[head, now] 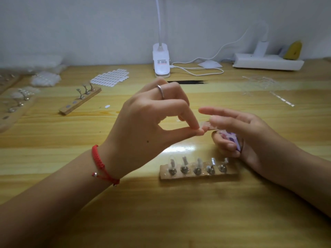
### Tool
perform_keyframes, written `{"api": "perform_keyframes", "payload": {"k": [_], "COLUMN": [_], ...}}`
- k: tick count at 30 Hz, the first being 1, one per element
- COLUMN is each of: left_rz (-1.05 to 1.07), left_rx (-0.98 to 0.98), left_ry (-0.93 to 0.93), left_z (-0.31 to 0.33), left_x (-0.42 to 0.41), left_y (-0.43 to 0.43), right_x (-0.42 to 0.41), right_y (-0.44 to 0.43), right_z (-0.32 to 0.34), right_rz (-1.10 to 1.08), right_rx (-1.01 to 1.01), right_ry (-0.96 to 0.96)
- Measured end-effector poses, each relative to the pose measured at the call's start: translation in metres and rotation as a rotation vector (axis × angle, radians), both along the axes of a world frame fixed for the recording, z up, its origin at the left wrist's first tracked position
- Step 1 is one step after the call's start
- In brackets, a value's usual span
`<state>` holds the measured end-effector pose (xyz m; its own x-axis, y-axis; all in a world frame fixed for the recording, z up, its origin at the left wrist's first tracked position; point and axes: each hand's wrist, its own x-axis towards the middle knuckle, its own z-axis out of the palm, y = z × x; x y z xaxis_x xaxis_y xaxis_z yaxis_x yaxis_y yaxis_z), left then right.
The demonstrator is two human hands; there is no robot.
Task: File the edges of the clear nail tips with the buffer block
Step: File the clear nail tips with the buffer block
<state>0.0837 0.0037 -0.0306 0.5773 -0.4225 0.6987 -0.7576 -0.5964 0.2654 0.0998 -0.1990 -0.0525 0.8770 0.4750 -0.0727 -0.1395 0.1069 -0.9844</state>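
My left hand (152,119) pinches a clear nail tip (204,127) between thumb and forefinger above the table's middle. My right hand (238,133) grips a purple-and-white buffer block (231,137) in its curled lower fingers, with the forefinger stretched out over the tip. The block touches the tip; the exact contact is blurred. Below both hands lies a wooden holder strip (198,174) carrying several metal stands with clear tips on them.
Another wooden strip (78,102) with stands lies at the left, more strips (14,108) at the far left edge. A sheet of adhesive tabs (111,77), a white clip lamp (161,63) with cable, black tweezers (188,82) and a power strip (268,62) sit behind.
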Motion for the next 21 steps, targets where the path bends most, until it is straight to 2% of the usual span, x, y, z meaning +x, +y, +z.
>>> {"api": "perform_keyframes", "payload": {"k": [2,4,8,12,21], "left_rz": [0.019,0.053,0.070,0.053,-0.023], "left_rx": [0.033,-0.011,-0.262,-0.355,-0.484], "left_ry": [-0.021,0.051,0.422,0.677,0.935], "left_z": [-0.002,-0.002,0.001,-0.001,-0.010], "left_x": [0.001,0.001,-0.002,-0.001,0.000], "left_y": [0.000,-0.001,-0.003,-0.006,-0.006], "right_x": [0.000,0.001,0.005,0.004,0.004], "right_y": [0.001,0.003,0.003,0.002,0.000], "right_z": [-0.001,-0.003,-0.005,-0.007,-0.006], "right_rz": [-0.022,-0.097,-0.201,-0.193,-0.058], "right_rx": [0.011,0.066,0.145,0.141,0.153], "right_ry": [-0.012,0.017,0.059,0.043,0.051]}}
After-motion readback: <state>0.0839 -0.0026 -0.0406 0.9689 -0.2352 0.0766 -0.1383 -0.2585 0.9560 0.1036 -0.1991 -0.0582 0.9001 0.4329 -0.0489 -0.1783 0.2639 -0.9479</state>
